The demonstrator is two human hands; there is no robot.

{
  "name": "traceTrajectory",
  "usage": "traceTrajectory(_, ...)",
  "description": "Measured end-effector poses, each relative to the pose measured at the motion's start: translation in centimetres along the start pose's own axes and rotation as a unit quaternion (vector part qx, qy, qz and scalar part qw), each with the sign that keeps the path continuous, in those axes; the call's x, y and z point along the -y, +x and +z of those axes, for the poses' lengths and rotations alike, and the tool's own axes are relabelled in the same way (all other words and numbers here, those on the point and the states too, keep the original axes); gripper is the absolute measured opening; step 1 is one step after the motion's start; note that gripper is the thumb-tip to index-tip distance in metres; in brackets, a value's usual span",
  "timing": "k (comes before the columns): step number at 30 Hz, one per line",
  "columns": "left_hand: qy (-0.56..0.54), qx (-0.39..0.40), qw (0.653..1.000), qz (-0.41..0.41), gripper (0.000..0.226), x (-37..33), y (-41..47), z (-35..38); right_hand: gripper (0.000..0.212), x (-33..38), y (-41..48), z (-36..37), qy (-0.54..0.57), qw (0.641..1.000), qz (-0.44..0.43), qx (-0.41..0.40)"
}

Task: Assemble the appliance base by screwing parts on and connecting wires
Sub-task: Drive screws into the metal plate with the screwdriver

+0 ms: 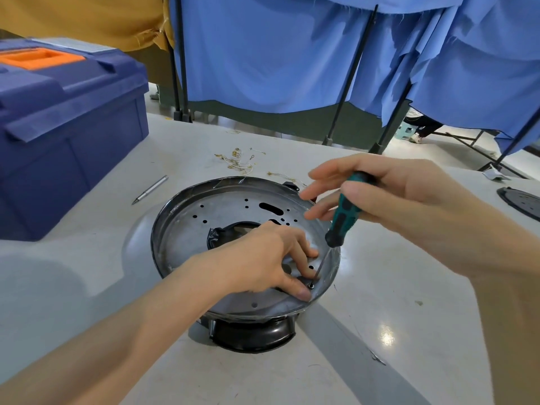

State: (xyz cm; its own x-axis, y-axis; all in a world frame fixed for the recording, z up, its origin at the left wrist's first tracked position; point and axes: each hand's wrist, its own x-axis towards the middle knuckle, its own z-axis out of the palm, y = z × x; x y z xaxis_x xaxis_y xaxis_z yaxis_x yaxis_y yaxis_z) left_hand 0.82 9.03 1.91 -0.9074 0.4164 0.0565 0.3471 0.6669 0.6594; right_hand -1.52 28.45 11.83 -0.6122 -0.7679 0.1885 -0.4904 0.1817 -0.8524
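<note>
The round metal appliance base (204, 217) lies on the white table, its silver plate full of holes and a dark opening in the middle. My left hand (263, 258) rests on the plate near its right rim, thumb and fingers pinching a small dark part beside a screw (311, 285). My right hand (388, 197) holds a green and black screwdriver (342, 217) by its handle, some fingers stretched out. The thin shaft slants down and its tip sits on the screw. A black foot (251, 334) shows under the base's near edge.
A blue toolbox (67, 133) with an orange handle stands at the left. A silver pen-like tool (150, 189) lies beside it. Loose small wires and terminals (238, 162) are scattered behind the base. Another dark round part (520, 201) sits at the right edge. Blue curtains hang beyond the table.
</note>
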Motion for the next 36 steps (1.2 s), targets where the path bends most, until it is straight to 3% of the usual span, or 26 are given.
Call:
traceTrajectory(4, -0.012, 0.003, 1.000, -0.021, 0.026, 0.0, 0.0, 0.0, 0.025, 0.4, -0.1, 1.2, -0.086, 0.992, -0.027, -0.092)
traceTrajectory(7, -0.006, 0.006, 1.000, -0.026, 0.027, -0.2, 0.0, 0.0, 0.031, -0.5, 0.3, 2.8, -0.192, 0.944, -0.044, -0.264)
traceTrajectory(9, -0.009, 0.010, 0.999, -0.032, 0.027, -0.3, 0.0, -0.1, 0.027, -0.9, 0.7, 3.9, -0.233, 0.916, -0.059, -0.320)
traceTrajectory(11, -0.017, 0.013, 0.999, -0.039, 0.027, -0.4, -0.1, -0.1, 0.014, -0.7, 1.2, 4.8, -0.257, 0.918, -0.081, -0.291)
traceTrajectory(15, -0.033, 0.020, 0.998, -0.049, 0.028, -0.5, -0.2, -0.2, 0.051, 0.6, 1.0, 3.2, -0.302, 0.935, 0.024, -0.184)
traceTrajectory(17, -0.024, 0.023, 0.998, -0.051, 0.028, -0.6, -0.1, -0.2, 0.058, 0.8, 0.1, 1.6, -0.361, 0.924, 0.085, -0.094)
traceTrajectory(19, -0.018, 0.020, 0.998, -0.049, 0.027, -0.5, 0.0, -0.2, 0.058, 1.2, -0.7, 0.6, -0.342, 0.933, 0.104, -0.040)
traceTrajectory(22, -0.028, 0.016, 0.998, -0.048, 0.026, -0.4, -0.1, -0.2, 0.048, 1.3, -0.7, 0.8, -0.256, 0.963, 0.058, -0.070)
traceTrajectory(26, -0.009, 0.009, 0.999, -0.036, 0.027, -0.4, -0.1, 0.0, 0.014, 0.4, 0.1, 2.3, -0.279, 0.944, -0.004, -0.173)
traceTrajectory(27, -0.004, 0.006, 0.999, -0.037, 0.027, -0.3, -0.1, 0.0, 0.013, 0.2, 0.2, 2.5, -0.302, 0.931, -0.009, -0.203)
traceTrajectory(29, -0.006, 0.002, 0.999, -0.037, 0.027, -0.2, 0.0, 0.0, 0.036, 0.1, 0.5, 2.5, -0.391, 0.893, 0.016, -0.221)
traceTrajectory(31, -0.017, 0.001, 0.999, -0.038, 0.026, -0.2, 0.0, 0.0, 0.052, 0.6, 0.5, 1.8, -0.438, 0.878, 0.069, -0.179)
traceTrajectory(34, -0.028, 0.002, 0.999, -0.040, 0.025, -0.2, -0.1, 0.0, 0.057, 1.1, 0.1, 0.5, -0.345, 0.932, 0.104, -0.044)
traceTrajectory(36, -0.020, 0.007, 0.999, -0.035, 0.026, -0.2, -0.1, 0.0, 0.053, 1.4, 0.0, 0.0, -0.281, 0.957, 0.065, -0.024)
